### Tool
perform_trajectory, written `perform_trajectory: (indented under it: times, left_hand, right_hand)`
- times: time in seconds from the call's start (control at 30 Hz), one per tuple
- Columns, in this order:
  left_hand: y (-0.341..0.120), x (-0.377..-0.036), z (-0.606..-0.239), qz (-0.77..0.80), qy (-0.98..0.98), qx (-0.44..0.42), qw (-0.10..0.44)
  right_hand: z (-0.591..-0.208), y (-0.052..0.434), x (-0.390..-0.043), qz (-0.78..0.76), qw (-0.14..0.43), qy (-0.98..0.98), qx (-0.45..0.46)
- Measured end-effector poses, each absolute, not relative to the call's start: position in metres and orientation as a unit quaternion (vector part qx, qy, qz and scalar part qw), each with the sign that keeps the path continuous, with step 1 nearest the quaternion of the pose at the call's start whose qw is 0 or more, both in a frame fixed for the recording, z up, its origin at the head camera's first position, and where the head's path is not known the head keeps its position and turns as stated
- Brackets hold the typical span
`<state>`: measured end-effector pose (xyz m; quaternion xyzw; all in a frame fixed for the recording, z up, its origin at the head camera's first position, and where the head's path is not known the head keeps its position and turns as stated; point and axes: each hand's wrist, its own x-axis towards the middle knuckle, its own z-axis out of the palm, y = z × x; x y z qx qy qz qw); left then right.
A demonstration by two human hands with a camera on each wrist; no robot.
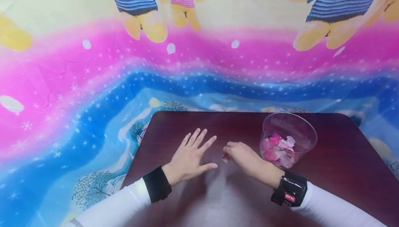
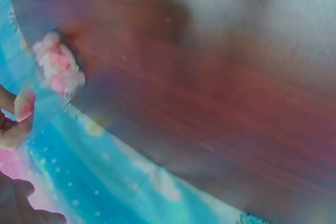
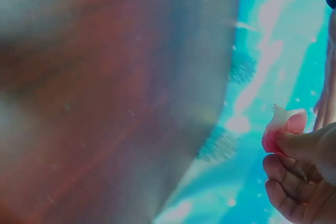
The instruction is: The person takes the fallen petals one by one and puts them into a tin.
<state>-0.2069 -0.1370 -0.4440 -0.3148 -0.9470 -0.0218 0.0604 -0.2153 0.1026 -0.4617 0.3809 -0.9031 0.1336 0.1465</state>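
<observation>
Head view shows a dark reddish-brown bench (image 1: 343,157) filling the lower centre and lower right of the frame, set against a bright printed sheet (image 1: 78,92) with pink and blue bands, white stars and cartoon bears along the top edge. The left hand (image 1: 190,157) lies flat on the bench just left of centre, fingers straight and spread apart, holding nothing. Just to its right, the right hand (image 1: 243,156) has its fingers curled together and pinches a small pink petal (image 1: 225,157) at the fingertips, close above the bench surface. Both wrists wear black bands over white sleeves.

To the right of the right hand, near it, stands a clear plastic cup (image 1: 289,140), upright on the bench, with a heap of pink and white petals in its lower part.

In the right wrist view the petal (image 3: 281,127) sits at the lower right of the frame, pale pink with a deeper red lower edge, clamped between the thumb and the curled fingers (image 3: 294,174); the bench fills the left side, blurred, and the blue part of the sheet runs down the right.

In the left wrist view the cup's petals (image 2: 56,69) appear at the upper left, blurred, and the pinched petal (image 2: 24,103) shows at the left edge.
</observation>
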Motion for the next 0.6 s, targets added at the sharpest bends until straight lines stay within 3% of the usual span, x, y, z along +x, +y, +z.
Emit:
perform_trajectory:
  times: [0.6]
  left_hand:
    - [-0.111, -0.212, -0.429, -0.005, -0.941, -0.335, 0.057]
  right_hand:
    - [-0.426, 0.135, -0.228, 0.140, 0.192, -0.908, 0.346]
